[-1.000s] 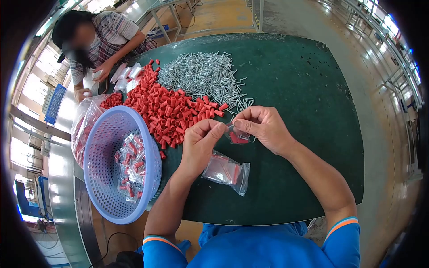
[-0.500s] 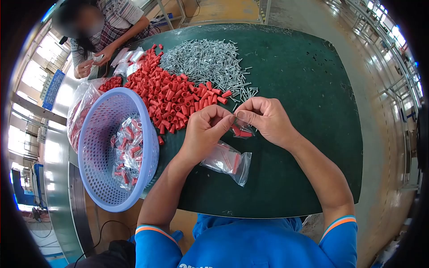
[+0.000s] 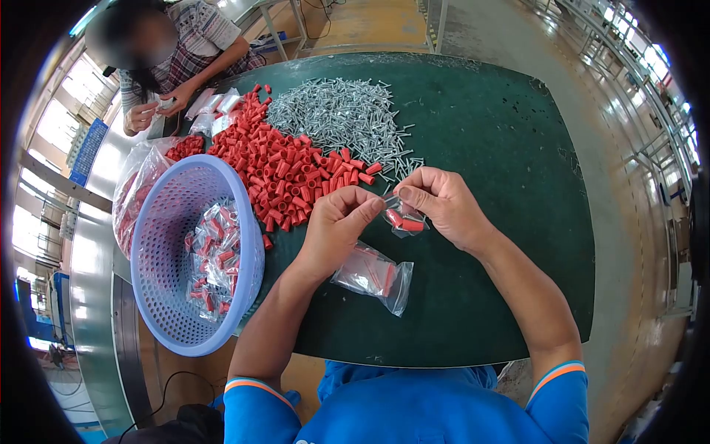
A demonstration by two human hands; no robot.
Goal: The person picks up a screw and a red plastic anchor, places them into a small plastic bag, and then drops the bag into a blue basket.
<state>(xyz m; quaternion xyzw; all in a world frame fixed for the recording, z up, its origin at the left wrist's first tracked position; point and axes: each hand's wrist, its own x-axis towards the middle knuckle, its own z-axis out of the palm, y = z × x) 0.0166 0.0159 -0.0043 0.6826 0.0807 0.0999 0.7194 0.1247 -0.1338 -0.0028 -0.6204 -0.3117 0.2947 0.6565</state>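
Between my two hands hangs a small clear plastic bag [image 3: 406, 224] with red caps inside. My left hand [image 3: 336, 226] pinches the bag's upper left edge between thumb and forefinger. At the upper right edge, my right hand [image 3: 444, 206] grips it the same way. Below my left hand a larger clear bag [image 3: 370, 272], holding flat pieces with red edges, lies on the table. Beyond my hands spreads a heap of red tapered caps [image 3: 281, 166], and behind it a pile of silver screws [image 3: 333, 111].
On the left stands a blue perforated basket [image 3: 148, 296] with filled small bags [image 3: 214, 259] in it. A large plastic bag [image 3: 133, 185] lies behind it. Across the green table [image 3: 495, 133], a person's hands [image 3: 155, 109] hold something small and white near several clear packets [image 3: 222, 107].
My hands have drawn slightly apart along the small bag's top edge, and more of the bag shows. The whole view has shifted a little downward.
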